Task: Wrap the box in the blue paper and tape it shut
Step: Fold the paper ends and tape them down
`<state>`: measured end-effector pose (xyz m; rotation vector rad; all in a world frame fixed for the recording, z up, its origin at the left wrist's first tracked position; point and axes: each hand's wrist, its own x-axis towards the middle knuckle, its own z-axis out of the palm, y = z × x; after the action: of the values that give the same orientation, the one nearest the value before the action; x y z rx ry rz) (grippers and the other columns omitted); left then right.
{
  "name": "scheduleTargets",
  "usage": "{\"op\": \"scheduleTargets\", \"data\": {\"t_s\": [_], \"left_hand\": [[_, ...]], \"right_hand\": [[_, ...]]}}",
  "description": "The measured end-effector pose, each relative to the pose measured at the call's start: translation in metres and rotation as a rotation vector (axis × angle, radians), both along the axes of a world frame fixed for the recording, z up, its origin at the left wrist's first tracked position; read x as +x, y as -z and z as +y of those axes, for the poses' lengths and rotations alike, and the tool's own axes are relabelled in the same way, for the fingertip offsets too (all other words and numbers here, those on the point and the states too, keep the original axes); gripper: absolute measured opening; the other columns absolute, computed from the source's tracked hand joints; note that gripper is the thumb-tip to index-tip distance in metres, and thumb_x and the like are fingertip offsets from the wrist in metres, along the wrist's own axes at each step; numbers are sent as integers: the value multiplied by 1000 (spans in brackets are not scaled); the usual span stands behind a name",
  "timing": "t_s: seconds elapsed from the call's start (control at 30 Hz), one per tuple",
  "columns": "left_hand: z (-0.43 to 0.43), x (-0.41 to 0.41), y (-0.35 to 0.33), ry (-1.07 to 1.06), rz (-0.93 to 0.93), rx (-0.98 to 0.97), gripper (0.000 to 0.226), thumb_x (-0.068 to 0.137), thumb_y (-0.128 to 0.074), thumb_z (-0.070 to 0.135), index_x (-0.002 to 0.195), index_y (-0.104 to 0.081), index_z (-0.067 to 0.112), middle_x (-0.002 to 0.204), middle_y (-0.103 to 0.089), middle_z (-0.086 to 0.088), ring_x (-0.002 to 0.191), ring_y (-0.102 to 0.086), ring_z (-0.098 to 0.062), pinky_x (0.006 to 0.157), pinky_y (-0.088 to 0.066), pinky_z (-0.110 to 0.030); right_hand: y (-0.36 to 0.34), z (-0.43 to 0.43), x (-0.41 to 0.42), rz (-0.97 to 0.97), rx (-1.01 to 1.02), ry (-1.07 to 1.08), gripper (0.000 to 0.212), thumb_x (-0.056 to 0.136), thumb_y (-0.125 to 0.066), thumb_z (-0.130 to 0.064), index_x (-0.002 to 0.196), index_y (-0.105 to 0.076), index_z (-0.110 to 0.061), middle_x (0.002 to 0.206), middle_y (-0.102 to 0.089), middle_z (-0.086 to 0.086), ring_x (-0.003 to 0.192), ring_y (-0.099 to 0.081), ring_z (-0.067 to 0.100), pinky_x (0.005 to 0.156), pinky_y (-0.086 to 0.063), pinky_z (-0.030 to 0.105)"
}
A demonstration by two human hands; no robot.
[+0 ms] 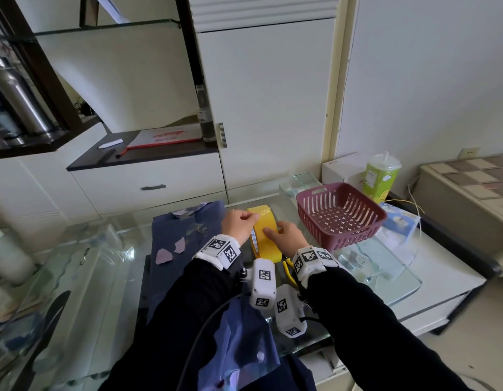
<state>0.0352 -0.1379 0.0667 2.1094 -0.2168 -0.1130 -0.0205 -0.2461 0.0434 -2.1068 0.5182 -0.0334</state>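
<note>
Both hands are closed on a yellow tape roll (268,241) that stands on edge on the glass bench (103,263). The left hand (239,222) curls over the far top of the roll, its fingertips pinching at the outer band there. Whether a loose end of tape is lifted cannot be told. The right hand (288,235) grips the roll from the other side, with its thumb laid across the yellow face. The two hands sit close together with only the roll between them. Each wrist carries a white band (220,249) printed with black square markers.

Just left of the left hand, the blue paper (174,230) lies flat on the bench and runs back under the left forearm. Pale torn patches show on its surface. A box cannot be made out; it may be under the paper. A second, crumpled bluish sheet (244,334) lies nearer the body, between the forearms.

Under the right wrist, the yellow handles of scissors (288,270) poke out. Right of the right hand stands a maroon slotted basket (340,218), and beyond it a green cup (381,179) with a lid and straw.
</note>
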Motion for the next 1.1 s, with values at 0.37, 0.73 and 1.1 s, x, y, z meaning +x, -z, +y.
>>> {"op": "scheduleTargets", "data": {"t_s": [0.37,0.73,1.1], "left_hand": [[-7,13,-18,-29,358,-104,32,84,-66,12,57,-49,8,33,-45,4,45,-32,-13,44,-27,-20],[-25,9,-10,-19,433,-246,28,80,-59,-6,56,-50,3,28,-46,3,31,-45,-8,34,-38,-13],[-22,6,-5,-75,480,-583,33,86,-59,-8,93,-34,11,72,-52,-10,57,-50,-15,51,-50,-21]], "right_hand": [[7,-3,-1,1,50,3,59,95,-51,-35,140,-37,0,139,-48,16,128,-46,29,103,-39,38],[17,-10,-6,8,57,22,53,94,-53,-34,138,-42,-7,134,-53,13,122,-51,28,98,-40,33],[25,-5,-16,-21,101,30,64,92,-56,-29,146,-25,-16,139,-50,13,125,-50,29,103,-41,37]]}}
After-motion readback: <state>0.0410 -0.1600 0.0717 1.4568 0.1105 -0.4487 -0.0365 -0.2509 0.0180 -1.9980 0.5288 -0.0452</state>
